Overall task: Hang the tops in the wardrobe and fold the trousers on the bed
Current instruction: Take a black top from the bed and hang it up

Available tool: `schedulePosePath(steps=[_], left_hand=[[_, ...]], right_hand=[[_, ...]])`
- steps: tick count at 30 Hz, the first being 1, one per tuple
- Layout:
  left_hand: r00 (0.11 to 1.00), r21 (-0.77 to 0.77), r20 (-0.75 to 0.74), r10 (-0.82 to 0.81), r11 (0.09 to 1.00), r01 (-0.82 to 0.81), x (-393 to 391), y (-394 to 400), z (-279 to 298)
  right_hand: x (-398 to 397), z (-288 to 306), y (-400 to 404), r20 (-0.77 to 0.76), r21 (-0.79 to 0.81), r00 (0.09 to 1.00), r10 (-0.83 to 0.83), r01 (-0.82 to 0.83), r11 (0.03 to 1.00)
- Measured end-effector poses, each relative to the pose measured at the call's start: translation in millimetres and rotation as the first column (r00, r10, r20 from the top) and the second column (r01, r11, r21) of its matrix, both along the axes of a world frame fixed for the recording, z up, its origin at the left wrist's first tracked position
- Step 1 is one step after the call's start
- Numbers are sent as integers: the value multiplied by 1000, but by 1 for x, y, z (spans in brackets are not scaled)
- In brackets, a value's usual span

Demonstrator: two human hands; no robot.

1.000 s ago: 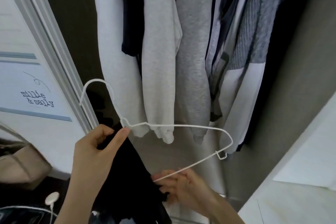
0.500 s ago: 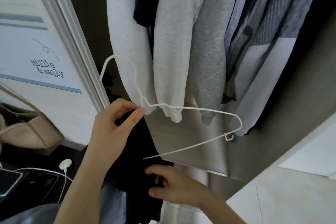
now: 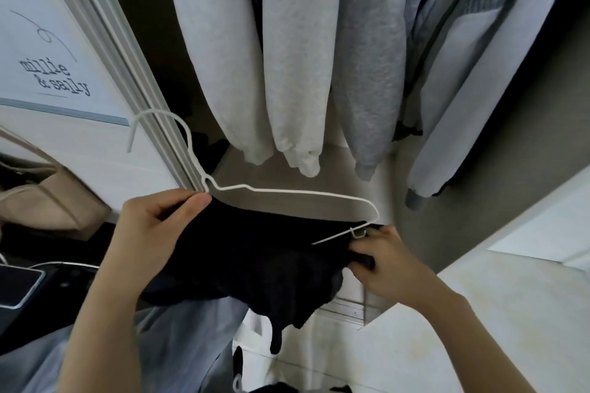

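A black top [image 3: 261, 258] is stretched between my hands below the open wardrobe. A white wire hanger [image 3: 287, 193] lies along its upper edge, hook pointing up to the left. My left hand [image 3: 156, 230] pinches the black fabric at the hanger's neck. My right hand [image 3: 383, 257] grips the fabric at the hanger's right end, by its small notch. The hanger's lower bar is mostly hidden in the cloth. Part of the top droops down in the middle.
White and grey sweatshirts [image 3: 297, 57] and other tops hang in the wardrobe above. The white door frame [image 3: 127, 73] stands at left, with a beige bag [image 3: 41, 201] and a phone on a cable [image 3: 16, 284] below it. Pale floor lies at right.
The hanger and hands dropped lower in view. My right hand moved from the fabric's middle out to the hanger's right end, spreading the black top along the hanger.
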State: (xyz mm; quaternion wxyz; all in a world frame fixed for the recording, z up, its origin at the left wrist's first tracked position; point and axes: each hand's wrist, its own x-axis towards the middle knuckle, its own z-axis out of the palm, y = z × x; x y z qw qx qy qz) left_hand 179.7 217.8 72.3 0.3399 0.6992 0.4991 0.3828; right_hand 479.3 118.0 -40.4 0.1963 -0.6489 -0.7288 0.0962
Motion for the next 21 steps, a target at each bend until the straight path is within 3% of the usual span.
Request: schedulePosePath(steps=[3, 7, 9, 12, 15, 18, 21], left_hand=[[997, 21, 51, 63, 998, -64, -5, 3, -5], [997, -7, -60, -41, 999, 40, -2, 1, -5], [983, -11, -157, -97, 995, 97, 7, 2, -5], [947, -12, -274, -165, 986, 168, 33, -6, -5], [942, 36, -278, -189, 978, 207, 59, -17, -11], [956, 20, -215, -201, 977, 211, 55, -14, -15], [968, 30, -228, -108, 993, 118, 29, -2, -19]], right_hand=[[12, 14, -10, -72, 87, 997, -13, 19, 996], [22, 33, -14, -5, 196, 995, -103, 101, 975], [14, 42, -13, -171, 198, 973, -156, 189, 962], [-21, 59, -9, -460, 134, 870, -176, 264, 955], [-51, 68, -1, -531, 119, 840, -111, 204, 972], [-43, 74, 2, -608, 217, 786, -110, 298, 930], [-21, 82, -5, -689, 252, 721, -75, 335, 908]])
